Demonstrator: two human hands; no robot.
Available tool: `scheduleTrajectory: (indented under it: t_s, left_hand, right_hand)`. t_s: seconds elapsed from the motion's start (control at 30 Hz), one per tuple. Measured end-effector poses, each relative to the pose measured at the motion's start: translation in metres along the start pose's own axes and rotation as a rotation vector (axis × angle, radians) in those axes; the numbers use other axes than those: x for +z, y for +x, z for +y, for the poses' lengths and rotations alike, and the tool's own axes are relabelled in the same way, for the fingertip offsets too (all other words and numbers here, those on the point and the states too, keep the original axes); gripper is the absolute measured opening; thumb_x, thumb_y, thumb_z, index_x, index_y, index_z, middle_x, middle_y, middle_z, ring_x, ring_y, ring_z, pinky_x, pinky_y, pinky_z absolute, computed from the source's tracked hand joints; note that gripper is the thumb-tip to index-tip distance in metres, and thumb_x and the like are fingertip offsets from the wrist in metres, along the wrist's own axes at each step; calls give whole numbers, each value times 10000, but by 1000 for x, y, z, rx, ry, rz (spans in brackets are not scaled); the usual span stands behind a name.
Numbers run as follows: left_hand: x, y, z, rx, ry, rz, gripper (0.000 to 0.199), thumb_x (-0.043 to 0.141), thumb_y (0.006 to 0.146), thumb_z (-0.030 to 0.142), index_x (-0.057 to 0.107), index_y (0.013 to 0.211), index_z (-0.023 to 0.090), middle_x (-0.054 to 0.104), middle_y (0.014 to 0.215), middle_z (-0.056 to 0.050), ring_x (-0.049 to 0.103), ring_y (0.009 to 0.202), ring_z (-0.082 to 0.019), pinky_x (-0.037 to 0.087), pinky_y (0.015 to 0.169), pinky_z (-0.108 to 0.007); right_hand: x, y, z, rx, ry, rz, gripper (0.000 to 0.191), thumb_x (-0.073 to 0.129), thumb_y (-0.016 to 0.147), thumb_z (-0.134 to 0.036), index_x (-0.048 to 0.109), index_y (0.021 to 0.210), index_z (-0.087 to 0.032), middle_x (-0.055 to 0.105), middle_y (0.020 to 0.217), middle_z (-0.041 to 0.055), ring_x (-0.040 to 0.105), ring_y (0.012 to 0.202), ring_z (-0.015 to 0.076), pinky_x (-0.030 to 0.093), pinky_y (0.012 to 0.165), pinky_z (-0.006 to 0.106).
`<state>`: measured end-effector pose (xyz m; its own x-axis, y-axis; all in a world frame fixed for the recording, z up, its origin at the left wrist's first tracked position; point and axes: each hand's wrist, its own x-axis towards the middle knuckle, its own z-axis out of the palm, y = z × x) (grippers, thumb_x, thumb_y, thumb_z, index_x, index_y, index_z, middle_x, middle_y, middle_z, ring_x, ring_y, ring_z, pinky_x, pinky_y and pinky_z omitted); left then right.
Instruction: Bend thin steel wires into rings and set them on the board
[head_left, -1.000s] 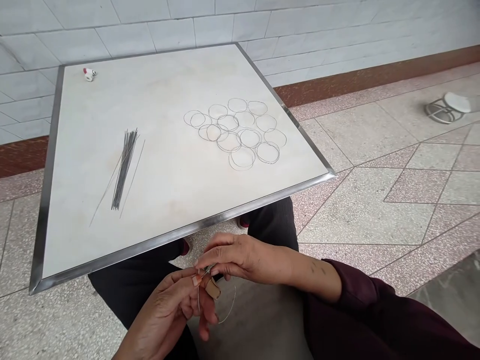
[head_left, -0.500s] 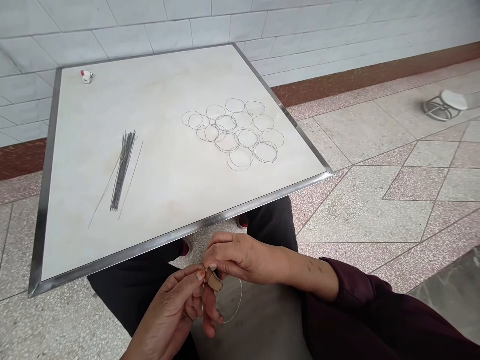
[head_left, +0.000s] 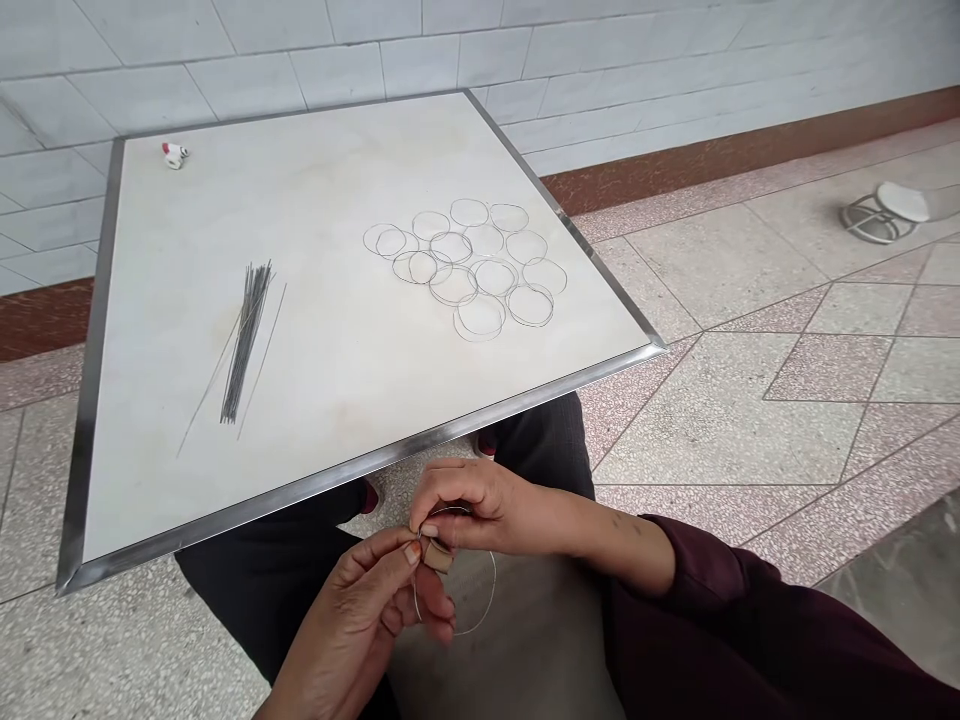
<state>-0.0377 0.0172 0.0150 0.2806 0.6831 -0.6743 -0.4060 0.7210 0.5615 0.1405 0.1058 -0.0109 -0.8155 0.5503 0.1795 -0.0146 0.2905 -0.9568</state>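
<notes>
Before a pale tiled wall [head_left: 337,45] and above a speckled floor [head_left: 742,420], faced a white worktop [head_left: 315,200] rimmed with metal, with its far edge near the wall. Had dark-trousered legs [head_left: 540,450] partly beneath the near edge. Wore a dark maroon sleeve [head_left: 720,570] on the right arm. Saw a stool [head_left: 885,212] with a round white top on the floor, well apart from the right edge.

On the worktop, toward the right edge, had many thin wire rings [head_left: 451,263] lying flat in a loose cluster, with some overlapping. Over toward the left edge, saw a bundle of straight wires [head_left: 246,345], with one loose wire slanting from it toward the near left corner and another just beside it on the right.

Off the worktop, below the near edge, brought the left hand [head_left: 356,595] and right hand [head_left: 480,505] close together. Closed the left grip, thumb and forefinger together, on the upper left of a wire hoop [head_left: 494,580]. Pinched the same spot with the right grip, also together on the hoop. Between the hands, saw a small brown band [head_left: 438,556], partly hidden by fingers. Near the far left corner, saw a small red-and-white object [head_left: 175,155].
</notes>
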Motion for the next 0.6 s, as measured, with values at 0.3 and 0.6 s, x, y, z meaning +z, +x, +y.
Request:
scheduleTrajectory:
  t_s: [0.3, 0.6]
  left_hand:
    - [-1, 1, -2, -27, -77, -73, 220, 658, 841, 329, 776, 786, 152, 671, 650, -62, 620, 624, -200, 534, 642, -356]
    - [-8, 3, -5, -43, -38, -121, 182, 722, 820, 323, 794, 840, 158, 719, 627, -67, 663, 598, -178, 516, 658, -306]
  right_hand:
    - [-7, 0, 1, 10, 139, -80, 81, 562, 932, -137, 639, 944, -159, 594, 864, 22, 562, 847, 119, 486, 745, 226]
    - [-10, 0, -3, 41, 153, -114, 68, 605, 923, -155, 656, 967, -162, 580, 882, 10, 562, 805, 94, 471, 707, 195]
